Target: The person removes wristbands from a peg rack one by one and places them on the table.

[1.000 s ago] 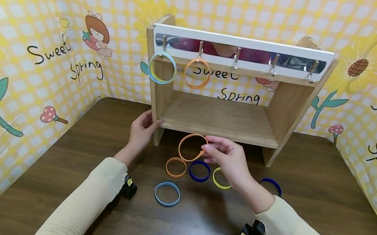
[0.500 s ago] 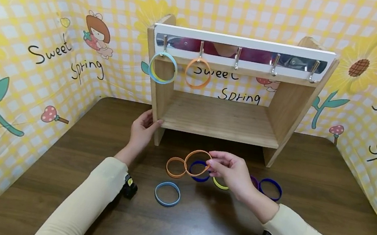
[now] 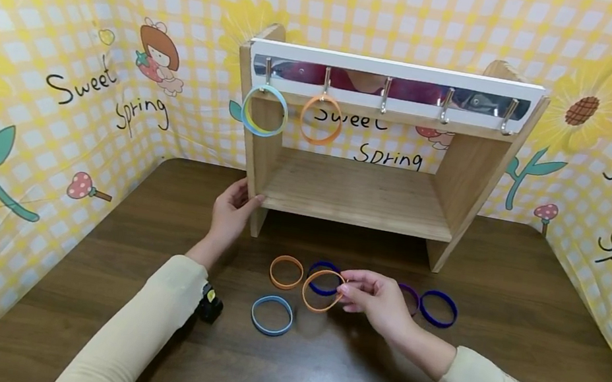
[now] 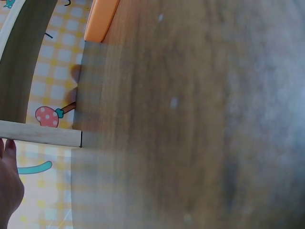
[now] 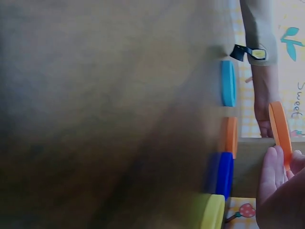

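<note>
The right hand (image 3: 379, 299) pinched an orange ring (image 3: 323, 290) between thumb and fingertips, its grip pressed on the ring's right edge. The ring was held tilted just above the worktop (image 3: 312, 379), toward the middle of the worktop and in front of the wooden rack (image 3: 360, 193). In the right wrist view the same orange ring (image 5: 280, 131) appeared edge-on above the fingers (image 5: 269, 171).

The left hand (image 3: 230, 212) gripped the rack's left front corner, thumb on the shelf edge and fingers curled round the side panel. The left wrist view showed only the hand's edge (image 4: 9, 186) beside a wooden board.

On the worktop, several rings lay flat in a row ahead of the rack:
- a smaller orange ring (image 3: 286, 272), left of the held ring;
- a dark blue ring (image 3: 323, 270), partly behind the held ring;
- a purple ring (image 3: 411, 296), partly hidden by the right hand;
- another dark blue ring (image 3: 439, 308), nearest the right edge.

A light blue ring (image 3: 272, 314) lay closer to the front edge of the worktop.

On the rack's hook rail (image 3: 394, 88), a blue-and-yellow ring (image 3: 264, 110) hung from the leftmost hook and an orange hanging ring (image 3: 321, 119) from the second hook.
</note>
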`<move>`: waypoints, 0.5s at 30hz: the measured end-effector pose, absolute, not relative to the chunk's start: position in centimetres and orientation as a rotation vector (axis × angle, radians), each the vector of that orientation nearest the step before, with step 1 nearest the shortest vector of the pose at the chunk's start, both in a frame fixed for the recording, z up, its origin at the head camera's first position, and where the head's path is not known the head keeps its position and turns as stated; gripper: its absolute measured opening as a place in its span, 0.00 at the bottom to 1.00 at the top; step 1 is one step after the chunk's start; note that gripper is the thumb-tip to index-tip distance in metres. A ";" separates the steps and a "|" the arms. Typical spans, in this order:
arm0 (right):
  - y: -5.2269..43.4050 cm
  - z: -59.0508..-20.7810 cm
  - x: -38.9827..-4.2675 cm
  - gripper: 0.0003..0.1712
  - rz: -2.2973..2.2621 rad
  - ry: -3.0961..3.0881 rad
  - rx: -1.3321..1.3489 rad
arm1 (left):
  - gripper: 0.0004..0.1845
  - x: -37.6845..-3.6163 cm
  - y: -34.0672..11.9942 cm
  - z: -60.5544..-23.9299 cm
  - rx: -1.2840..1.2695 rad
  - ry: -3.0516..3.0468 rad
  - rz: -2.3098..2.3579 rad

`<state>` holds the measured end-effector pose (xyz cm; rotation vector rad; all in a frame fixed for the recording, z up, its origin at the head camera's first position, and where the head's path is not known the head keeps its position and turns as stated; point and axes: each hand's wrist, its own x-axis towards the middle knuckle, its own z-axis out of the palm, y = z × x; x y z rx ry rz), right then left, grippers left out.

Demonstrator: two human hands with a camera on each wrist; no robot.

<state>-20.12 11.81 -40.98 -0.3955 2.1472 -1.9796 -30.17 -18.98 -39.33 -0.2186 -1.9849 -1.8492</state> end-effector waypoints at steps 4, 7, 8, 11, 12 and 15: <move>12.1 -41.5 -19.8 0.20 -1.963 2.134 -0.396 | 0.23 -30.3 -19.0 -39.4 -0.221 -1.979 -1.856; 12.2 -41.9 -19.6 0.20 -1.969 2.106 -0.395 | 0.23 -30.3 -19.0 -39.4 -0.222 -1.972 -1.862; 12.3 -42.0 -19.5 0.20 -1.969 2.097 -0.399 | 0.23 -30.3 -19.0 -39.4 -0.222 -1.970 -1.864; 12.3 -42.4 -19.3 0.20 -1.954 2.086 -0.403 | 0.23 -30.3 -19.0 -39.4 -0.222 -1.964 -1.869; 12.4 -42.5 -19.2 0.20 -1.945 2.085 -0.404 | 0.23 -30.3 -19.0 -39.4 -0.221 -1.964 -1.870; 12.5 -42.8 -18.9 0.19 -1.924 2.084 -0.407 | 0.23 -30.3 -19.0 -39.4 -0.222 -1.959 -1.877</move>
